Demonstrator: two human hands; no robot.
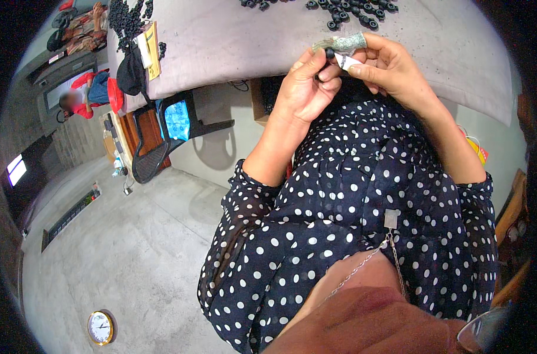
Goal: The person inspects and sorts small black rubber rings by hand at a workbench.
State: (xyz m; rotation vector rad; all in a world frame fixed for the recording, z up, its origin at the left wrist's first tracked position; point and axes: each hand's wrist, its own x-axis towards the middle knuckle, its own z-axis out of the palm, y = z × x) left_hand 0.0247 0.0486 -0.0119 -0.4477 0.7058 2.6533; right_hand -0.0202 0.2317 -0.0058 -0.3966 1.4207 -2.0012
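Note:
Both hands meet above the near edge of the cloth-covered table. My left hand (304,88) pinches a small round black part (330,53) between thumb and fingertips. In my right hand (392,65) a small white pointed piece (346,62) is gripped by thumb and fingers, its tip close to the black part. I cannot tell whether the two touch. A speckled grey-green finger wrap (350,42) covers my right index finger. Beyond the hands lies a loose pile of similar black round parts (354,10).
A larger heap of black parts (124,23) lies at the table's far left, near a yellow strip (154,50) and a black cloth item (130,74). A black chair (150,162) stands left of the table. Farther left sits a person in red (82,94).

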